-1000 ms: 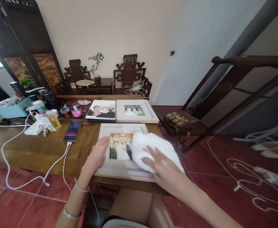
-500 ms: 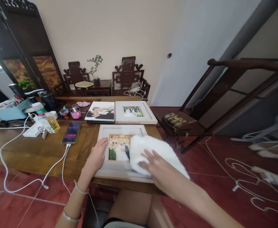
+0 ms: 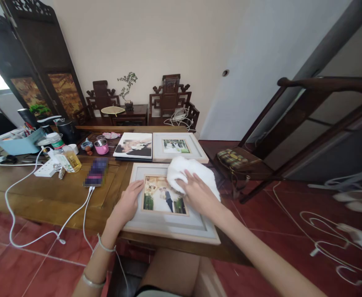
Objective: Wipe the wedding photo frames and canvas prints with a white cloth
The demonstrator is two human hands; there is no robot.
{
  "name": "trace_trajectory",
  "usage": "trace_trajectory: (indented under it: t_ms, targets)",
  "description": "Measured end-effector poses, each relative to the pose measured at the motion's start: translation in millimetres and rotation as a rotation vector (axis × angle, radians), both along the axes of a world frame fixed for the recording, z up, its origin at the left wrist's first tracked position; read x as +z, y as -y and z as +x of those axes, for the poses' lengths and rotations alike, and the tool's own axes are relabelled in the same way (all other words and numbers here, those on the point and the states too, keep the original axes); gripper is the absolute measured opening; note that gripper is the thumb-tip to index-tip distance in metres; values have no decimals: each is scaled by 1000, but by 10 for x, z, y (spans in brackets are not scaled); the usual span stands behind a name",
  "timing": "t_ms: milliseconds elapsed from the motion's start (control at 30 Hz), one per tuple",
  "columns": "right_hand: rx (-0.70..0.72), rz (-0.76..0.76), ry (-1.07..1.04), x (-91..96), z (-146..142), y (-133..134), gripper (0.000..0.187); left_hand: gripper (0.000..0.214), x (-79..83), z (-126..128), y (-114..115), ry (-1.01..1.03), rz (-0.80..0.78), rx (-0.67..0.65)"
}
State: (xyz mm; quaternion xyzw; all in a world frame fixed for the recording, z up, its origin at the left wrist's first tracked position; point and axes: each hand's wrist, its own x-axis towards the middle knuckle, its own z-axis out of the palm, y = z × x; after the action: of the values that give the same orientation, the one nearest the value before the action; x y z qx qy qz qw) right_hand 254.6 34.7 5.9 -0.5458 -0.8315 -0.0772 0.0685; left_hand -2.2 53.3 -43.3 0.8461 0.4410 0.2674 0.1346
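A light wooden picture frame [image 3: 168,222] with a photo lies flat at the near edge of the wooden table [image 3: 44,194]. My left hand [image 3: 127,203] rests flat on the frame's left border, fingers stretched out. My right hand [image 3: 197,194] presses a white cloth [image 3: 187,170] onto the frame's upper right part, fingers spread over the cloth.
Behind the frame lie a second framed photo [image 3: 177,146] and a photo print [image 3: 134,145]. A phone [image 3: 96,172] with a white cable, a power strip [image 3: 46,169], a bottle [image 3: 65,156] and a pink cup [image 3: 102,146] stand to the left. A dark wooden chair [image 3: 239,159] is to the right.
My right hand has slid the white cloth from the frame's lower right up to its upper right corner. My left hand has stayed on the frame's left border.
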Motion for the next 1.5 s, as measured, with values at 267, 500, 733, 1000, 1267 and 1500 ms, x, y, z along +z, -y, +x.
trace_trajectory:
  t_ms: [267, 500, 733, 1000, 1267, 1500]
  targets:
    - [126, -171, 68, 90, -123, 354, 54, 62, 15, 20, 10, -27, -24, 41]
    - [272, -385, -41, 238, -259, 1152, 45, 61, 52, 31, 24, -33, -37, 45]
    - [149, -149, -77, 10, -184, 399, 62, 60, 44, 29, 5, -43, -49, 49]
    - [95, -53, 26, -26, -106, -285, 71, 59, 36, 35, 0, -37, -31, 46]
    - [223, -437, -11, 314, -222, 833, 64, 59, 54, 61, 26, -28, -54, 62]
    - [203, -382, -56, 310, -155, 809, 73, 59, 49, 38, 20, -25, -49, 36]
